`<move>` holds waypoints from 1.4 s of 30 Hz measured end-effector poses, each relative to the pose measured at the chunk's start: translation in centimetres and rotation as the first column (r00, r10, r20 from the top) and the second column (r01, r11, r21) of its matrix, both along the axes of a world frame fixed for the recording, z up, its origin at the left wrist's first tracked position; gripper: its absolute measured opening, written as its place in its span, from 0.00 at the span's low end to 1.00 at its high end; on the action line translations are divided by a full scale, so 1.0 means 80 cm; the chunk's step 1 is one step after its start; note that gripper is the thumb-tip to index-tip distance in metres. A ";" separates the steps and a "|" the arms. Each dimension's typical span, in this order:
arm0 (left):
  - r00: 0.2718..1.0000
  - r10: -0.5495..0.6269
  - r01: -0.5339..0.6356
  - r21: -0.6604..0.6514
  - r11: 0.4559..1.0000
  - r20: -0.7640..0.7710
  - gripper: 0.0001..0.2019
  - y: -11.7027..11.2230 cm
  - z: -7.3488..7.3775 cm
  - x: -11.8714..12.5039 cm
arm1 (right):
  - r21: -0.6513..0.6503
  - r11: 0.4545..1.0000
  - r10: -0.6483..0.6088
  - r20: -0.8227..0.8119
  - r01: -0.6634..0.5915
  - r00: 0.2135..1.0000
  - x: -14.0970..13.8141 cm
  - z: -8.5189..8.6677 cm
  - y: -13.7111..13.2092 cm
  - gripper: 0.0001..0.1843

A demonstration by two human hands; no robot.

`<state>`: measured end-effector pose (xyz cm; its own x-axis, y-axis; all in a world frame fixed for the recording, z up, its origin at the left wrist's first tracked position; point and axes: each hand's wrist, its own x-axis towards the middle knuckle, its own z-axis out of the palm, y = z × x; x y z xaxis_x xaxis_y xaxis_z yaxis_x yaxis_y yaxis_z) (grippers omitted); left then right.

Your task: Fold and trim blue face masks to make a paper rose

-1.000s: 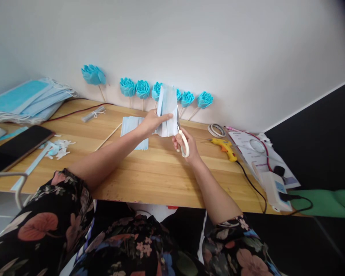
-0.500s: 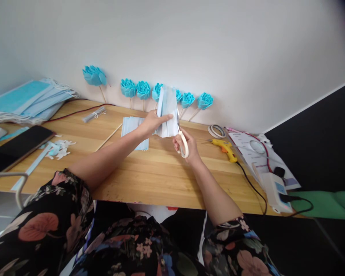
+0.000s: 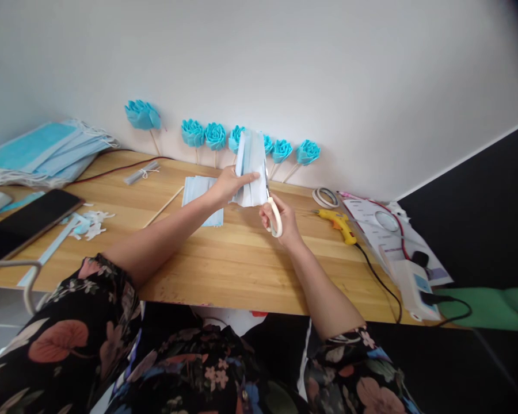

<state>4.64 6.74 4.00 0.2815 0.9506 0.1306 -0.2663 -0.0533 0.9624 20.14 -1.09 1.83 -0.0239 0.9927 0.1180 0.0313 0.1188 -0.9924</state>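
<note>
My left hand (image 3: 233,185) grips a light blue and white face mask (image 3: 254,158), held upright above the table with the thumb across its front. White-handled scissors (image 3: 275,218) are in my right hand (image 3: 286,221), their blades along the right edge of the mask and partly hidden by it. Below and left of the held mask, flat pale blue mask pieces (image 3: 202,195) lie on the wood, partly covered by my left forearm. A thin wooden stick (image 3: 164,206) rests left of them.
Several blue paper-like flowers (image 3: 193,133) on sticks lean against the wall. A stack of masks (image 3: 47,149), a phone (image 3: 30,221) and white scraps (image 3: 92,223) are at left. Right are tape rolls (image 3: 326,197), a yellow glue gun (image 3: 339,224) with cord and a power strip (image 3: 414,287).
Almost nothing differs. Both hands keep their hold on the mask and the scissors, and the scissors have barely shifted at the mask's edge.
</note>
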 end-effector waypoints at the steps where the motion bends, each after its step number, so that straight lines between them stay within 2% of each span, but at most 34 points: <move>1: 1.000 0.000 0.000 0.000 1.000 0.002 0.23 0.000 0.000 0.000 | -0.002 1.000 -0.002 -0.003 0.002 1.000 0.000 -0.001 0.001 0.21; 10: 1.000 -0.008 0.008 -0.002 1.000 0.001 0.23 -0.001 0.000 0.000 | -0.018 1.000 -0.013 0.005 0.013 1.000 0.001 -0.004 0.003 0.20; 15: 1.000 -0.002 0.002 -0.021 1.000 0.002 0.22 -0.001 0.002 -0.001 | -0.034 0.999 -0.029 0.007 0.029 1.000 0.002 -0.006 0.004 0.22; 20: 0.999 0.036 -0.037 0.050 0.998 0.020 0.22 0.008 0.001 -0.005 | -0.077 0.997 0.023 0.012 -0.022 1.000 0.004 -0.005 0.005 0.26; 23: 1.000 0.010 -0.011 0.074 0.997 0.003 0.20 0.010 0.002 -0.007 | -0.036 0.995 0.091 0.029 -0.090 0.995 0.006 -0.005 0.004 0.26; 29: 0.997 -0.075 0.074 0.053 0.996 0.013 0.20 0.005 0.004 -0.006 | 0.016 0.989 0.147 0.085 -0.148 0.986 0.011 -0.012 0.006 0.26; 36: 0.995 -0.088 0.089 0.029 0.996 -0.044 0.20 -0.003 0.002 -0.001 | 0.036 0.993 0.107 0.130 -0.113 0.986 0.011 -0.006 0.002 0.29; 42: 0.993 -0.102 0.102 0.004 0.995 -0.065 0.19 -0.006 0.002 0.001 | 0.051 0.994 0.086 0.131 -0.094 0.988 0.013 -0.012 0.005 0.31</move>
